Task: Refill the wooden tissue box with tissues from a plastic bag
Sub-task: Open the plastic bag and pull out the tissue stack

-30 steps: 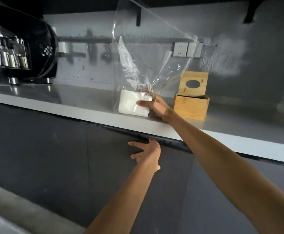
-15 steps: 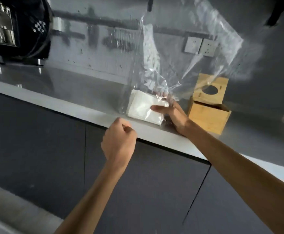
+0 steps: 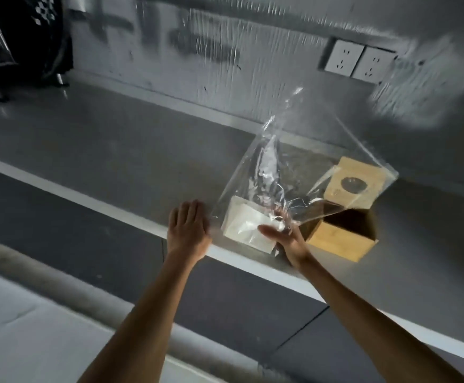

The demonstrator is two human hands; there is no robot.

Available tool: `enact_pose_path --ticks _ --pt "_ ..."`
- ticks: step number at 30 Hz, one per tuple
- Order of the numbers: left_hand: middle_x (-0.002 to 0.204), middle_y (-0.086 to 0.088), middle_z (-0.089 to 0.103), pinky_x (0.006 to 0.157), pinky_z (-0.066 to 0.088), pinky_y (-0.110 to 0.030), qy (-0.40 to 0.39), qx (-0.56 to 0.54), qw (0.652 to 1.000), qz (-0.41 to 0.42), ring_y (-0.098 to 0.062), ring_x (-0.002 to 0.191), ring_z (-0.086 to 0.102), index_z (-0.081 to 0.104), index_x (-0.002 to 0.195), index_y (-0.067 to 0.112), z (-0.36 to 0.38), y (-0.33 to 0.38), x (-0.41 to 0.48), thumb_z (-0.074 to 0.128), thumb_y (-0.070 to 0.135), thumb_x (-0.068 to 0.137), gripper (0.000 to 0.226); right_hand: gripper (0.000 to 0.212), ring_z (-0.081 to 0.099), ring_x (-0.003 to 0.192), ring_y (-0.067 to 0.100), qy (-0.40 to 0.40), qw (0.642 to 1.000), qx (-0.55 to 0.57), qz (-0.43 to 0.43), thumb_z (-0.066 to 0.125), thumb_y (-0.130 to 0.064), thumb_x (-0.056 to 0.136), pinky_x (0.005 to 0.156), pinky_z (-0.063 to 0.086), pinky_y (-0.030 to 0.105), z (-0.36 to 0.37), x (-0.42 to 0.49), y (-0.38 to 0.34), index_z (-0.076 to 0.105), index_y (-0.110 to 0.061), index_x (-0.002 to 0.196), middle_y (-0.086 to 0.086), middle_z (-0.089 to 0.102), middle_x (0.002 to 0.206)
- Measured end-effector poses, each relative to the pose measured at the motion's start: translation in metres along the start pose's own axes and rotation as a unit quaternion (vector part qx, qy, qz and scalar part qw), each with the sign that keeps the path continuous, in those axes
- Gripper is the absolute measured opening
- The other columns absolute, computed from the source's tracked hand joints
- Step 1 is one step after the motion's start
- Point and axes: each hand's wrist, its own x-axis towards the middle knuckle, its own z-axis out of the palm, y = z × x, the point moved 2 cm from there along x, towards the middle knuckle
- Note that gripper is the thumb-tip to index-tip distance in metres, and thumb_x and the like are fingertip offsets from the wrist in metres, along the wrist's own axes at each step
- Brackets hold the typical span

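A clear plastic bag (image 3: pixel 302 172) stands on the grey counter (image 3: pixel 120 150), with a white stack of tissues (image 3: pixel 246 226) in its bottom. My right hand (image 3: pixel 286 239) grips the bag's lower right side against the tissues. My left hand (image 3: pixel 188 229) hovers at the bag's lower left edge, fingers together and pointing away; contact with the plastic is unclear. The wooden tissue box (image 3: pixel 341 236) sits open just right of the bag. Its lid (image 3: pixel 349 183), with an oval hole, leans upright behind it, partly seen through the plastic.
A black appliance (image 3: pixel 23 37) with metal feet stands at the counter's far left. Two white wall sockets (image 3: pixel 359 62) sit on the grey wall above the box. Dark cabinet fronts (image 3: pixel 92 236) run below the counter's white edge.
My left hand rose from below the counter edge up to the bag's left side and uncurled. The bag's top has slumped lower over the box lid. The camera tilted down and closer.
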Motion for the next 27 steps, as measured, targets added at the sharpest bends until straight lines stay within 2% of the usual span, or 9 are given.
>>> enact_pose_path --ticks 2,3,7,10,12,17,22,25,27 --pt "0.154 -0.008 0.036 0.114 0.015 -0.041 -0.065 -0.019 0.998 -0.016 -0.030 0.141 0.029 0.034 0.147 0.010 -0.006 0.000 -0.002 0.011 0.037 0.092 0.065 0.054 0.060 0.051 -0.008 -0.001 0.998 0.008 0.054 0.067 -0.001 0.085 0.050 0.043 0.005 0.001 -0.001 -0.005 0.042 -0.016 0.130 -0.019 0.066 0.060" --pt "0.158 -0.007 0.028 0.116 0.011 -0.042 -0.097 -0.020 0.995 -0.021 -0.029 0.145 0.022 0.026 0.150 0.012 -0.008 -0.001 -0.001 0.012 0.037 0.095 0.062 0.056 0.057 0.045 -0.008 0.002 0.997 0.005 0.083 0.066 0.000 0.086 0.045 0.040 0.005 0.001 0.000 -0.009 0.039 -0.015 0.133 -0.015 0.067 0.065" --pt "0.164 -0.001 -0.011 0.121 -0.006 -0.046 -0.244 -0.051 0.967 -0.053 -0.023 0.150 -0.011 -0.005 0.154 0.019 -0.019 0.001 0.011 0.013 0.040 0.102 0.059 0.036 0.067 0.070 -0.005 0.011 0.983 0.019 0.184 0.071 -0.009 0.078 0.069 0.054 0.014 -0.002 0.010 -0.026 0.053 -0.012 0.109 0.007 0.068 0.106" --pt "0.161 -0.003 -0.021 0.120 -0.014 -0.046 -0.300 -0.074 0.948 -0.074 -0.023 0.148 -0.021 -0.013 0.153 0.020 -0.022 -0.002 0.012 0.014 0.041 0.102 0.061 0.043 0.065 0.059 -0.008 0.009 0.972 0.001 0.235 0.066 -0.014 0.079 0.065 0.048 0.009 0.000 0.015 -0.035 0.057 0.006 0.117 -0.010 0.074 0.073" --pt "0.162 -0.003 -0.020 0.119 -0.014 -0.044 -0.292 -0.086 0.949 -0.078 -0.023 0.148 -0.020 -0.011 0.154 0.020 -0.022 0.000 0.011 0.017 0.042 0.103 0.062 0.041 0.070 0.071 -0.004 0.007 0.969 0.004 0.249 0.064 -0.015 0.087 0.078 0.053 0.017 -0.002 0.019 -0.040 0.060 0.014 0.116 -0.010 0.076 0.074" --pt "0.162 -0.003 -0.016 0.120 -0.011 -0.045 -0.297 -0.067 0.949 -0.076 -0.023 0.149 -0.017 -0.007 0.154 0.017 -0.021 -0.002 0.014 0.017 0.054 0.098 0.071 0.056 0.065 0.113 0.015 -0.035 0.958 0.020 0.284 0.071 -0.049 0.074 0.107 0.041 0.038 -0.013 0.029 -0.032 0.071 -0.004 0.108 0.006 0.070 0.120" --pt "0.163 -0.007 -0.004 0.117 -0.006 -0.046 -0.297 -0.050 0.951 -0.067 -0.028 0.150 -0.006 0.004 0.154 0.012 -0.022 -0.005 0.015 -0.023 0.076 0.073 0.107 0.044 0.064 0.113 0.009 -0.030 0.949 0.046 0.312 0.068 -0.038 0.082 0.110 0.037 0.037 -0.014 0.032 -0.030 0.071 -0.004 0.111 0.005 0.069 0.123" --pt "0.159 -0.016 0.022 0.115 0.017 -0.055 -0.358 -0.040 0.929 -0.087 -0.029 0.150 0.005 0.014 0.152 0.009 -0.018 -0.012 0.008 -0.010 0.072 0.085 0.095 0.029 0.067 0.105 0.006 -0.020 0.941 0.048 0.335 0.069 -0.032 0.086 0.105 0.044 0.030 -0.008 0.029 -0.044 0.071 -0.010 0.105 0.003 0.072 0.114" --pt "0.156 -0.018 0.031 0.114 0.020 -0.054 -0.409 -0.054 0.904 -0.111 -0.017 0.150 -0.010 0.017 0.151 0.006 -0.018 -0.017 0.008 -0.003 0.070 0.089 0.091 0.024 0.067 0.102 0.003 -0.026 0.931 0.062 0.358 0.070 -0.029 0.087 0.090 0.049 0.019 -0.008 0.029 -0.055 0.063 -0.023 0.109 -0.005 0.070 0.112"
